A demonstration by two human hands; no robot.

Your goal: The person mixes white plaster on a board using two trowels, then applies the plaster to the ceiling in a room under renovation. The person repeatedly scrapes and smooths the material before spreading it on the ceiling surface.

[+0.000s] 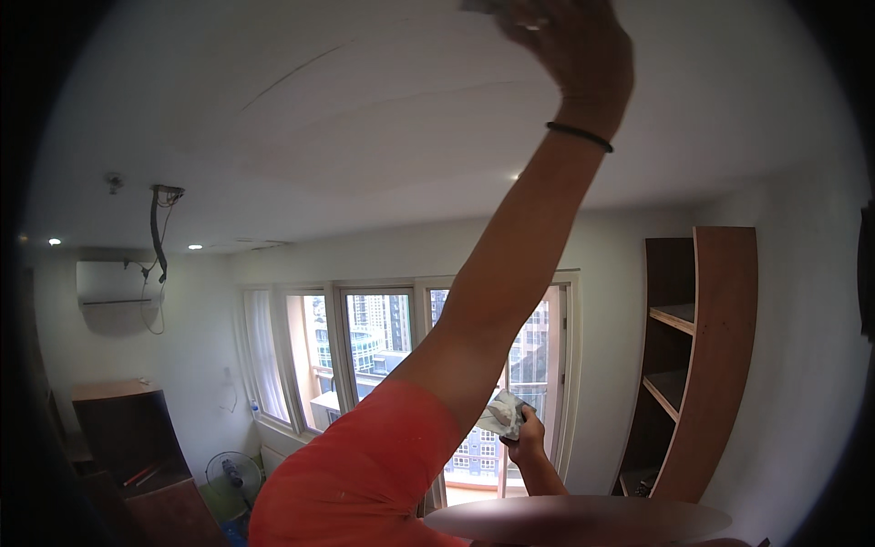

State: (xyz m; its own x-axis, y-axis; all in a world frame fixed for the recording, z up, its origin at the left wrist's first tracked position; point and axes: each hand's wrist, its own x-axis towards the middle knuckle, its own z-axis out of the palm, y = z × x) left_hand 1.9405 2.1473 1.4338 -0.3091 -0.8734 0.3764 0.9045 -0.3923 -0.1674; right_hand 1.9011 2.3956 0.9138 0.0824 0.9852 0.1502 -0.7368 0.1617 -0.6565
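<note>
Probably light and stiff, the flat grey plate smeared with lumpy white paste [504, 416] sits before the white-framed glass window [419, 310], its coating seemingly soft and slippery; the clean rim should grip best, where the right hand [526, 439] pinches it. Above the window, by the smooth white ceiling [301, 137], the left hand [583, 50] blurs near a dark grey piece [478, 5], its grip impossible to tell

no legible txt, nos. or signs in view — any marks on the grey-white pc [507, 414] in the r. hand [527, 439], the wall a/c unit [111, 283], the fan [233, 472] or the bldgs outside [366, 345] are too small or blurred to read.
</note>
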